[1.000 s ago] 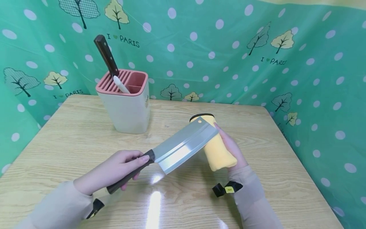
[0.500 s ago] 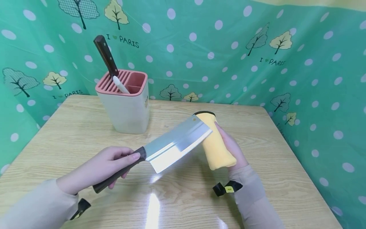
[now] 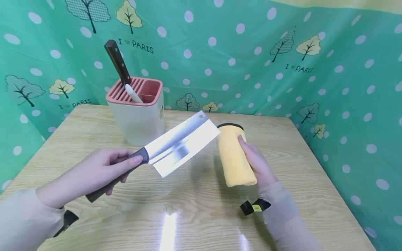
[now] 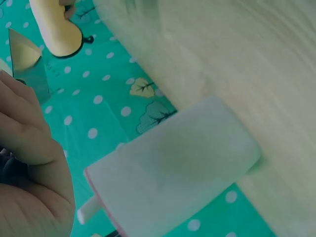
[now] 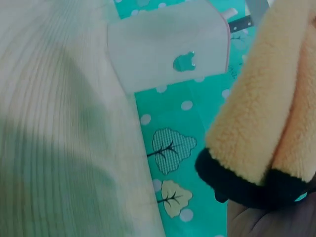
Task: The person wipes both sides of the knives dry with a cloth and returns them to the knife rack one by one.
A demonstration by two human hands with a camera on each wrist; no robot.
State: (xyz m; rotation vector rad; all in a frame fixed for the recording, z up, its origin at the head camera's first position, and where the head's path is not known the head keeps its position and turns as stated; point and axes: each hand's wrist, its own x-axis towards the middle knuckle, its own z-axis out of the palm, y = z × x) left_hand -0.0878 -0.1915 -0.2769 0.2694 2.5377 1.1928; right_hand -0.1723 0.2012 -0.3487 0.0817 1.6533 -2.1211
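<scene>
My left hand grips the dark handle of a cleaver, thumb along its upper side. The broad steel blade points up and to the right, above the table. In my right hand is a rolled or folded yellow cloth with a black edge; the thumb lies across its side. The blade's far corner comes right beside the cloth in the head view. Up close in the right wrist view, the fluffy cloth shows a fold and its black trim. The left wrist view shows the left hand at its edge.
At the back left of the wooden table stands a white knife holder with a pink slotted top. A dark-handled knife and a white handle stick out of it. A green dotted curtain hangs behind and at both sides.
My left hand has moved left and up with the cleaver, and the blade has come away from in front of the cloth. The right hand has shifted slightly right, with the cloth more upright.
</scene>
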